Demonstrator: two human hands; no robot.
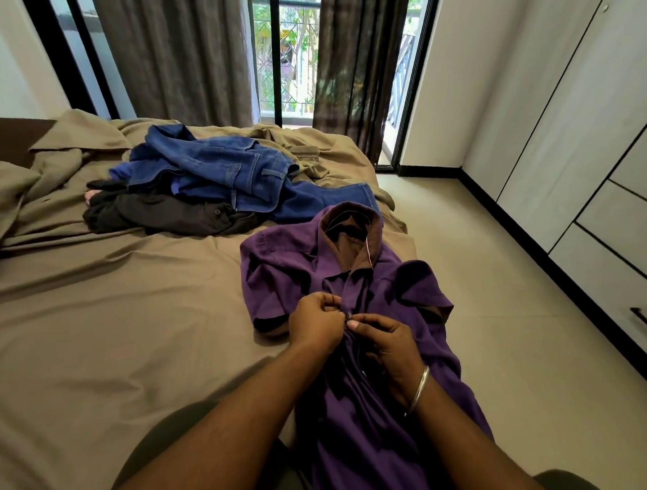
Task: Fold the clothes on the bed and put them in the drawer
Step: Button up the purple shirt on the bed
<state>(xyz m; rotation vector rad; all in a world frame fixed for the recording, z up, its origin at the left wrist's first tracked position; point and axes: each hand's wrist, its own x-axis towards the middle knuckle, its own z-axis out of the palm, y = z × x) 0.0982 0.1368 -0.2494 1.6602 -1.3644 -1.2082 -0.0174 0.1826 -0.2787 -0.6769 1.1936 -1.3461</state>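
Rumpled tan sheets cover the bed (112,312). Both hands pinch the front opening of the purple shirt (360,411), left hand (317,325) and right hand (389,348) meeting fingertip to fingertip. Beyond them its collar lies; farther left lie blue jeans (220,171) on dark clothes (155,212). Drawers (622,263) stand right, closed.

Bed (113,330) under a rumpled tan sheet. Lying on it: purple shirt (297,268) near the edge, blue jeans (213,168) over what looks like a black garment (155,212).
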